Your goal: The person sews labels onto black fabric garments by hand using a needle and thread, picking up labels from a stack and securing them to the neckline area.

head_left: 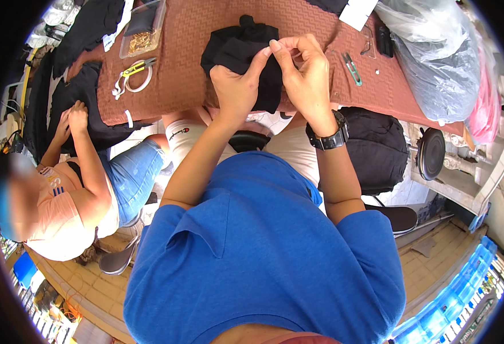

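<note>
1. One blue shirt [269, 241], worn by the person, fills the lower centre.
2. One black cloth [232, 49] sits at upper centre over one brown-covered table [177, 74].
3. Two hands come together there: left hand [235, 89] clamped on the cloth, right hand [306, 77] pinched thumb to finger, anything between too small to tell.
4. One pair of green snips [352, 70], upper right; one clear tray [124, 49], upper left.
5. One co-worker [71, 200], far left, two hands together.
</note>
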The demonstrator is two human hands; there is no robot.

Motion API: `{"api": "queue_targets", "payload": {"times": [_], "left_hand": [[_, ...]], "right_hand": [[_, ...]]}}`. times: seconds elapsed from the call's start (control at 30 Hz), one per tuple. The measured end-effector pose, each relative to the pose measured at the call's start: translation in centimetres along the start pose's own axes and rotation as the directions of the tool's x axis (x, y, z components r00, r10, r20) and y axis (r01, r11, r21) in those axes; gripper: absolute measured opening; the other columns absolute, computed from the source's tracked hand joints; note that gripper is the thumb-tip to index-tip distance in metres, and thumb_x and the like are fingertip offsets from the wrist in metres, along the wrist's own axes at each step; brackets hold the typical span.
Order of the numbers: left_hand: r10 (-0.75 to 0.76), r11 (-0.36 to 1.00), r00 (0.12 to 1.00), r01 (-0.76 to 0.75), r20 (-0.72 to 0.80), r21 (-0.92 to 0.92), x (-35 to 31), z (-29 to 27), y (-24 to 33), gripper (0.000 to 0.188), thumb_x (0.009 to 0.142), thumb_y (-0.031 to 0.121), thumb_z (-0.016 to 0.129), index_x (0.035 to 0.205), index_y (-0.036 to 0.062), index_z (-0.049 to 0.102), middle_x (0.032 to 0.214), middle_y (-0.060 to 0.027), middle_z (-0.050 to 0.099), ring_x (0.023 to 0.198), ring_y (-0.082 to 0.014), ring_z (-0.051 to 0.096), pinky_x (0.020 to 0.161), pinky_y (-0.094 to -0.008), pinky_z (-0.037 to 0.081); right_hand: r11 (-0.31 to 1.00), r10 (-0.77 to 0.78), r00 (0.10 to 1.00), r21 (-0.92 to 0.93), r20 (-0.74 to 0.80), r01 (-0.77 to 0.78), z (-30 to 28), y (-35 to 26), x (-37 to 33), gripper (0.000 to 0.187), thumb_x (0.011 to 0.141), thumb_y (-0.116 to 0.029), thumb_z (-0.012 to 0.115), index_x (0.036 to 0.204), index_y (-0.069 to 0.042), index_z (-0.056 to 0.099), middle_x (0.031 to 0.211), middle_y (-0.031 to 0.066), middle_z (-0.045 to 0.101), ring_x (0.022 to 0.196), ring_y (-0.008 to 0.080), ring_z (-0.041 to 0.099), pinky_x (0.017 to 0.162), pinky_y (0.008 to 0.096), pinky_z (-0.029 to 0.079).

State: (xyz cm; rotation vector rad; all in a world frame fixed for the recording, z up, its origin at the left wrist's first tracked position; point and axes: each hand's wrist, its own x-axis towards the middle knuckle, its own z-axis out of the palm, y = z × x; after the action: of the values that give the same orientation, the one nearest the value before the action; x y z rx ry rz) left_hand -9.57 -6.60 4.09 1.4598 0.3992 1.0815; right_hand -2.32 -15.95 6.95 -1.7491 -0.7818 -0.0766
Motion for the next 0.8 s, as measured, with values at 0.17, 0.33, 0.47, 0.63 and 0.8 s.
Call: {"api": "queue_targets", "payload": {"times": [0.17,0.33,0.47,0.63,0.8], "left_hand": [[0.073,0.995,0.995,-0.078,0.072,0.069,0.2,-0.7,-0.9,0.007,0.084,0.002,0.077,0.084,-0.0036,0.073,0.078,-0.0073,0.073,0.067,-0.0118,0.063,0.063,-0.0271,0.049],[0.022,0.985,0.992,-0.042,0.121,0.168,0.2,-1.1,-0.6,0.009,0.082,0.002,0.078,0.081,-0.0034,0.071,0.076,-0.0086,0.072,0.063,-0.0131,0.061,0.061,-0.0279,0.049],[-0.029,0.989,0.996,0.017,0.079,0.15,0.3,-1.3,-0.9,0.011,0.083,0.004,0.078,0.079,-0.0034,0.07,0.075,-0.0075,0.071,0.063,-0.0116,0.06,0.061,-0.0276,0.048],[-0.093,0.99,0.992,0.082,0.086,0.116,0.6,-1.5,-0.6,0.012,0.085,0.007,0.077,0.082,-0.0032,0.072,0.077,-0.0053,0.072,0.067,-0.009,0.06,0.063,-0.0265,0.048],[-0.21,0.975,0.964,0.194,0.165,0.107,1.4,-2.2,-0.6,0.013,0.088,0.01,0.076,0.088,-0.0029,0.074,0.08,-0.0036,0.073,0.07,-0.0081,0.061,0.066,-0.0254,0.049]], "right_hand": [[0.997,-0.061,0.984,-0.031,0.165,0.067,-0.6,0.5,1.1,0.014,0.09,-0.009,0.069,0.083,0.002,0.064,0.083,0.015,0.061,0.069,0.029,0.058,0.067,0.0393,0.048],[0.996,-0.074,0.985,-0.046,0.158,0.082,-0.6,1.8,1.7,0.012,0.091,-0.008,0.067,0.087,0.002,0.063,0.082,0.0157,0.061,0.067,0.0288,0.06,0.062,0.0381,0.048],[0.975,0.09,0.995,0.202,0.038,-0.096,-0.6,3.8,3.1,0.024,0.098,-0.02,0.068,0.095,0.003,0.065,0.082,0.0085,0.067,0.071,0.0157,0.062,0.067,0.0306,0.051],[0.822,0.201,0.891,0.424,0.407,-0.379,-0.7,4.6,1.7,0.034,0.101,-0.028,0.065,0.12,0.0,0.066,0.103,0.0042,0.069,0.093,0.0103,0.062,0.082,0.0257,0.05],[0.864,0.136,0.871,0.375,0.472,-0.337,-1.1,4.5,1.5,0.027,0.101,-0.021,0.064,0.121,-0.004,0.067,0.11,0.0038,0.069,0.103,0.0107,0.06,0.09,0.0272,0.048]]}}
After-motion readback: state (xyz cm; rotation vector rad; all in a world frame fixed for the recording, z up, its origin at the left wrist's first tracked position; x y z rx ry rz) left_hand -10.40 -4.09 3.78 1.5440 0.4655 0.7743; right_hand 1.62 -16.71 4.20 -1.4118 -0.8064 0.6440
